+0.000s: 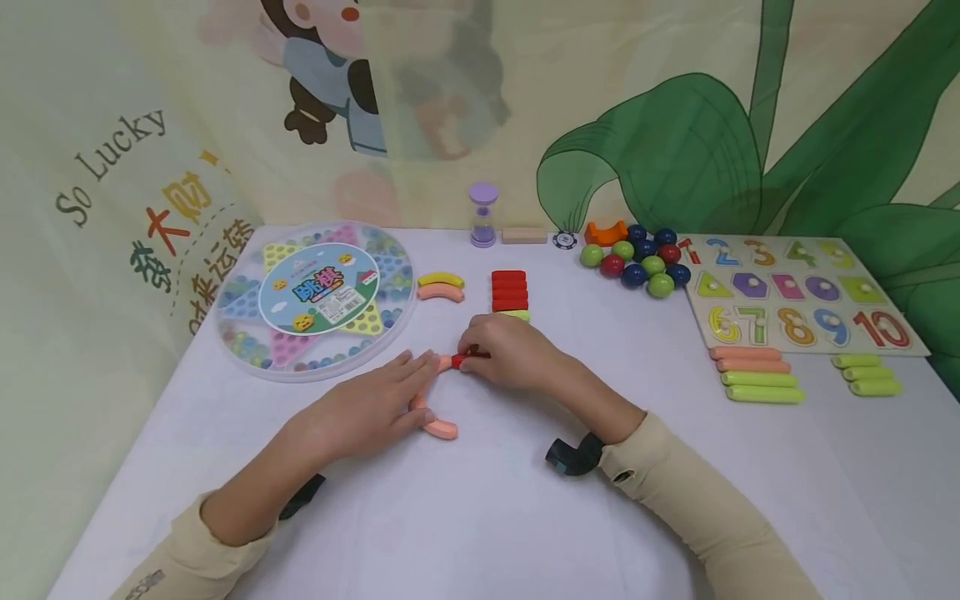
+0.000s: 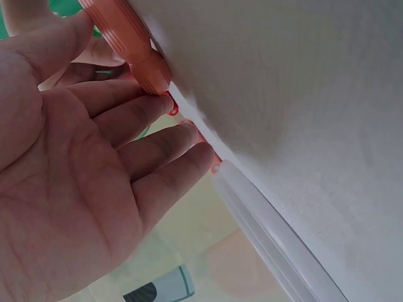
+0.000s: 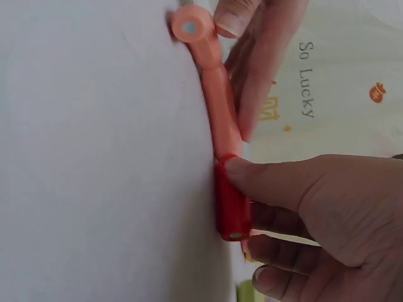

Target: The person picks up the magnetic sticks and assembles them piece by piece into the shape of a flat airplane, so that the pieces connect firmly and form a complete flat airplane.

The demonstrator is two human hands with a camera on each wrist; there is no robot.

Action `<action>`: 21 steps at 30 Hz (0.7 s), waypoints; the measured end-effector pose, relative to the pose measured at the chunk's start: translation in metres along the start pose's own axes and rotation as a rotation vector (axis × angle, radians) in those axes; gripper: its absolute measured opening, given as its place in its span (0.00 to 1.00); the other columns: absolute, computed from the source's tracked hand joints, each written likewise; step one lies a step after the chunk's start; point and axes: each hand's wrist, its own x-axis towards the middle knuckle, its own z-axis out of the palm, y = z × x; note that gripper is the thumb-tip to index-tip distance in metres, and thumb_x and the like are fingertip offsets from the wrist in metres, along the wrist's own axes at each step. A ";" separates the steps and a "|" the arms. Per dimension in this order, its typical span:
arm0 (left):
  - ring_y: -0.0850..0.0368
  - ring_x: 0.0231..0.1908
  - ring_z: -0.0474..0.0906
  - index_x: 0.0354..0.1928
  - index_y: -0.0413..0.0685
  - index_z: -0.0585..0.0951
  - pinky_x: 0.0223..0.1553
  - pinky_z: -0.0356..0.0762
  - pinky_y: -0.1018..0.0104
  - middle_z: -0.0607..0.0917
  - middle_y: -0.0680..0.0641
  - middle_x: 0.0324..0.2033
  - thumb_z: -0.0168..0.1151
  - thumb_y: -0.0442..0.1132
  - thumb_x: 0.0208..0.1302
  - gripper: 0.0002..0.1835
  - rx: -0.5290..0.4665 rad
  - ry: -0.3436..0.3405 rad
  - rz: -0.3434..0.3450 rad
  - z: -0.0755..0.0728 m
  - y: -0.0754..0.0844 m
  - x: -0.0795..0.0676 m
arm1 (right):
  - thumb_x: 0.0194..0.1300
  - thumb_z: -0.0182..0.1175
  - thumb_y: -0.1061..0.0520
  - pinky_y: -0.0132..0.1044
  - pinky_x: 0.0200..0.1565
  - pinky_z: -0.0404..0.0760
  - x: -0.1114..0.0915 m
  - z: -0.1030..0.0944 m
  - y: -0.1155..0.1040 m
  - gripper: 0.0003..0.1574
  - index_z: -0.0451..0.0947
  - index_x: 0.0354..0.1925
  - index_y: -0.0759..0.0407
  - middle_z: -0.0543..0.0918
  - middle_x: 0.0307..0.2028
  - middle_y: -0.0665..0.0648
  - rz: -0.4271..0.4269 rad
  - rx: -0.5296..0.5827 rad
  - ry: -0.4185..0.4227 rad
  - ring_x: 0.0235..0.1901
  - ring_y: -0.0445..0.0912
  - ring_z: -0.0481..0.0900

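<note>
On my feed I read "So Lucky", "發大财" on the curtain (image 1: pixel 153 187), "跳棋" on the case (image 1: pixel 318 292), 6–10 on the board (image 1: pixel 806 306).

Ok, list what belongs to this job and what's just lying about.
In the job:
red piece in right hand
salmon chain at left hand
loose rods, likely

Probably lying about:
marble game
hourglass
number puzzle
coloured balls
wooden block
patterned chip
orange block

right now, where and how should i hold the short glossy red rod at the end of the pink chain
Likely across the long sides of the short glossy red rod, near its free end, from the person's right: it is straight, and its other end meets the salmon-pink tubular pieces, where the left hand is.
</note>
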 end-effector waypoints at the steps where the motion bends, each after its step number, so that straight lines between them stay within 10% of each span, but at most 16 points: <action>1: 0.50 0.66 0.47 0.69 0.56 0.51 0.58 0.60 0.54 0.52 0.55 0.68 0.48 0.54 0.65 0.34 -0.002 -0.001 -0.001 0.000 0.000 0.000 | 0.52 0.67 0.50 0.22 0.32 0.72 -0.001 -0.002 0.002 0.11 0.83 0.36 0.49 0.76 0.28 0.41 0.017 0.007 -0.003 0.29 0.34 0.71; 12: 0.50 0.66 0.47 0.70 0.59 0.50 0.58 0.60 0.53 0.51 0.55 0.68 0.48 0.55 0.64 0.35 0.007 -0.014 -0.023 -0.001 0.002 0.000 | 0.54 0.65 0.57 0.34 0.40 0.75 -0.004 -0.028 0.032 0.11 0.83 0.39 0.55 0.77 0.31 0.49 0.258 -0.078 0.066 0.33 0.43 0.72; 21: 0.47 0.65 0.49 0.70 0.60 0.50 0.57 0.61 0.51 0.52 0.55 0.68 0.49 0.56 0.64 0.35 0.023 -0.002 -0.045 -0.001 0.002 0.000 | 0.51 0.67 0.57 0.35 0.36 0.76 -0.010 -0.039 0.024 0.06 0.82 0.31 0.54 0.78 0.25 0.50 0.333 -0.067 -0.135 0.30 0.46 0.73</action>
